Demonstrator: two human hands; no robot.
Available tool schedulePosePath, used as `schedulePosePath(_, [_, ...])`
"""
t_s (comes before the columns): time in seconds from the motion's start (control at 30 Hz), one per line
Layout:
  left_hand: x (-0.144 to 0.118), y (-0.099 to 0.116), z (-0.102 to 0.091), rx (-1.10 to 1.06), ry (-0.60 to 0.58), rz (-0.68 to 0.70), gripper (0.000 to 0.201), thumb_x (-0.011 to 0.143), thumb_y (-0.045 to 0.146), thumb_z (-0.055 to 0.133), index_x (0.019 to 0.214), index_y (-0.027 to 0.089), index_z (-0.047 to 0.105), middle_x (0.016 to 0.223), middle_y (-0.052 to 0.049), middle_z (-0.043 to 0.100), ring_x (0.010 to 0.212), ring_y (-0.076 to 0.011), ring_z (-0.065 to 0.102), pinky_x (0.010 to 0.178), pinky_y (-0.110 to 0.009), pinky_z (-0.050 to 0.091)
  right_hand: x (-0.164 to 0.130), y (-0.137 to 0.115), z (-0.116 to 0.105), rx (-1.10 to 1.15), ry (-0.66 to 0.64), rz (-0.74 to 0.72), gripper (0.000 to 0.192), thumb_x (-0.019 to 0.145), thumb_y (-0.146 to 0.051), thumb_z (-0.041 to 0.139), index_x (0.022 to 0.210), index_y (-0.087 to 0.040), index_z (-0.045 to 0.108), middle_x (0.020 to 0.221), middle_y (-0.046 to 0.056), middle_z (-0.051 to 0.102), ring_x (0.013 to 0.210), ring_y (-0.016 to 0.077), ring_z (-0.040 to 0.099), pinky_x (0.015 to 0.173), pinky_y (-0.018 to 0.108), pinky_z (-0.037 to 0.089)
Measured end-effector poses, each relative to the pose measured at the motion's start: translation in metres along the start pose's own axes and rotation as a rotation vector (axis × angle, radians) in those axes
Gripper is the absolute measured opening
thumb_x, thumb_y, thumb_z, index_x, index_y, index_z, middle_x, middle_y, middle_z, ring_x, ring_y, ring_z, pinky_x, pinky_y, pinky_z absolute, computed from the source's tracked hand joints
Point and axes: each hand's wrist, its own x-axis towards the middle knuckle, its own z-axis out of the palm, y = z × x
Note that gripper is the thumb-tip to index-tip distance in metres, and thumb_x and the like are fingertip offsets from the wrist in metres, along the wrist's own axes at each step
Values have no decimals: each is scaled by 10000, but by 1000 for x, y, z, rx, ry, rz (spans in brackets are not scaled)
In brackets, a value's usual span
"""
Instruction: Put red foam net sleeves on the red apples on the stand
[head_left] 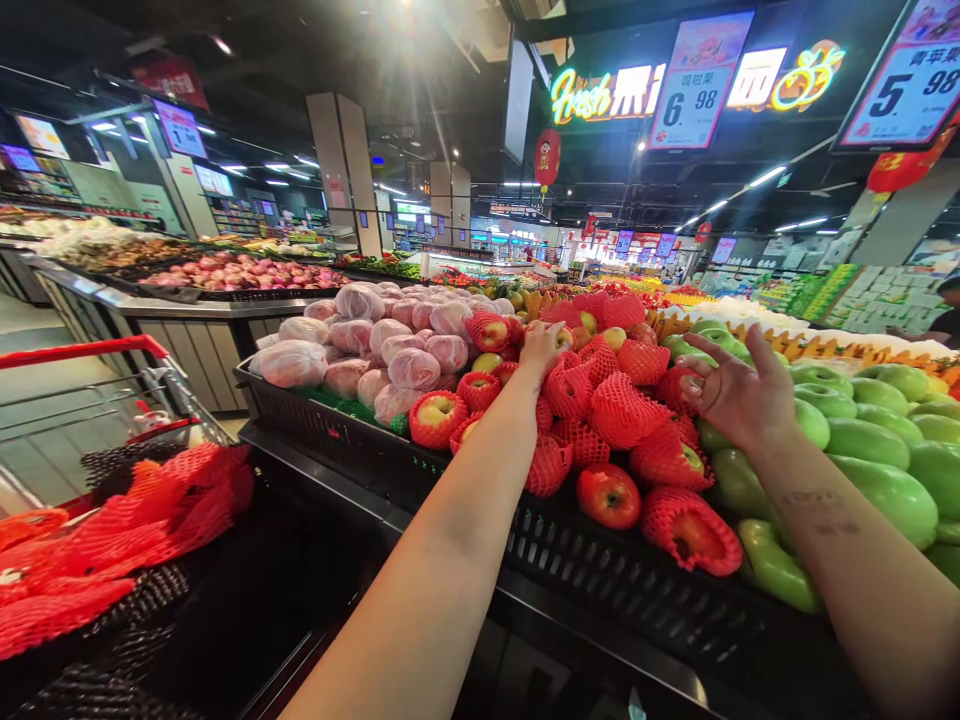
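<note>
Over netted apples (627,408), left hand (541,348) curled, grip unclear, right hand (739,400) splayed, empty, beside green apples (885,492)

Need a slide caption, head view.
Left hand among netted red apples, right hand where they meet loose green apples.

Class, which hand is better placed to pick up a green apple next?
Probably the right hand: it is beside the green apples. The left hand is among the red-netted apples.
</note>
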Motion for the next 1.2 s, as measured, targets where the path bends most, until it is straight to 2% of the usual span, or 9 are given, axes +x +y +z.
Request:
schedulePosePath(0.1, [9,-1,8,-34,-54,22,602,971,140,610,1567,138,526,1506,-129,650,1375,-186,619,1192,-272,427,2,-1,0,1,-10,-9,541,733,-663,820,1001,-199,753,792,68,704,579,132,540,484,259,436])
schedulePosePath(0.23, [4,0,7,-8,56,-68,544,1003,140,532,1548,142,544,1577,-150,580,1469,-241,536,1238,-346,395,6,-2,-3,-9,-15,-3,749,505,-711,918,1001,-180,738,777,64,707,547,131,549,449,243,457])
schedulePosePath(0.33, [-6,0,1,53,343,-304,497,1034,164,440,1516,83,526,1604,-257,485,1524,-364,437,1242,-498,368,8,-2,-5,5,-23,-12,807,458,-688,949,1029,-156,742,789,74,713,567,135,570,458,236,473])
schedulePosePath(0.4, [-10,-2,0,76,573,-548,502,1029,160,419,1518,72,492,1593,-293,462,1485,-392,465,1196,-511,407,7,-1,-6,16,-25,-13,765,513,-686,928,1033,-154,749,793,80,713,571,137,567,460,239,473])
schedulePosePath(0.47, [-10,-6,2,56,674,-730,579,1009,133,437,1587,108,405,1627,-283,420,1457,-375,501,1177,-483,424,6,-2,-5,22,-21,-12,680,610,-678,880,1031,-158,757,800,83,712,568,137,554,463,245,470])
schedulePosePath(0.6, [-9,-17,6,-40,606,-790,926,904,130,605,1693,105,121,1676,-283,366,1527,-378,430,1235,-503,355,3,-3,-1,42,3,-9,515,830,-640,711,1024,-167,768,809,90,703,576,144,549,466,254,459])
schedulePosePath(0.7, [-10,-24,5,-88,589,-749,1004,878,159,632,1686,39,48,1660,-268,424,1554,-372,390,1275,-504,298,1,-5,3,59,22,3,474,934,-595,589,1027,-164,766,800,95,698,573,145,552,469,251,459])
schedulePosePath(1.0, [-13,-22,-4,-58,588,-753,935,871,198,641,1664,74,161,1609,-262,449,1457,-361,497,1218,-485,364,-1,-7,5,64,-10,27,476,935,-580,587,1060,-156,765,771,85,710,535,143,561,459,242,488])
schedulePosePath(1.2, [-15,-16,-1,5,492,-683,789,802,325,786,1491,250,409,1584,-179,477,1459,-347,478,1198,-465,363,-1,-5,3,45,-65,5,517,813,-623,730,1052,-166,774,759,62,709,526,132,579,449,226,499])
